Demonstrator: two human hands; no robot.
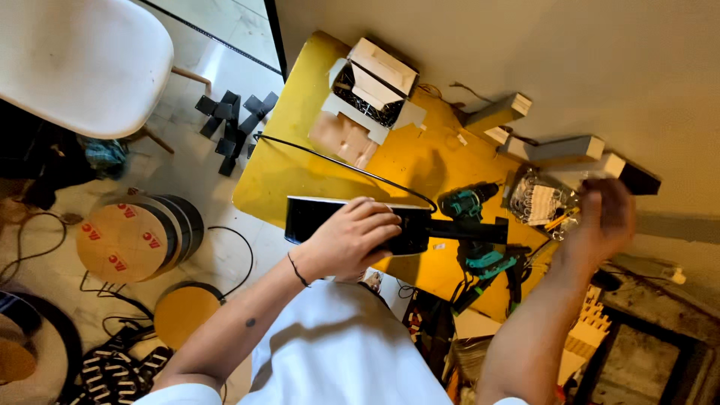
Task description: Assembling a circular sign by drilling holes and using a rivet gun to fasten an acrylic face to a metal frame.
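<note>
The left hand (352,238) grips a long flat black box (352,221) on the yellow counter (277,172). The right hand (604,217), middle right, is blurry; its grip is unclear.

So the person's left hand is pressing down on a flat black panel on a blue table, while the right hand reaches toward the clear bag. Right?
Not quite: the head view shows the table is yellow, not blue. The left hand does rest on the black panel, and the right hand is by the clear bag.

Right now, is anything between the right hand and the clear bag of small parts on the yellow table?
Nothing visible: the right hand is blurred just right of the clear bag, with no object between them.
</note>
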